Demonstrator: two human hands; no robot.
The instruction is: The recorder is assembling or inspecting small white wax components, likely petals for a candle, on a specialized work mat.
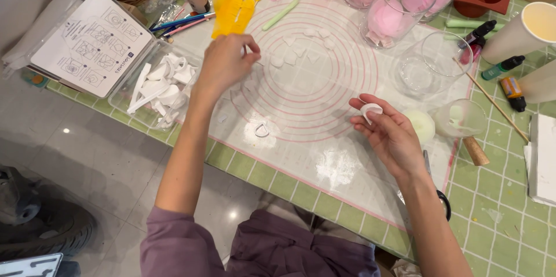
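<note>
**Now: a white cutter pinched over the mat**

Now the right hand [389, 133] holds a small white petal cutter [370, 110] between thumb and fingertips, above the right part of the translucent ringed mat [324, 89]. It looks like a thin, open, teardrop-shaped loop; its long axis runs roughly left to right, though which end is the point I cannot tell. The left hand [227, 63] hovers over the mat's upper left, fingertips pinched together on something too small to make out. A second white cutter [262, 130] lies flat on the mat between both hands.
</note>
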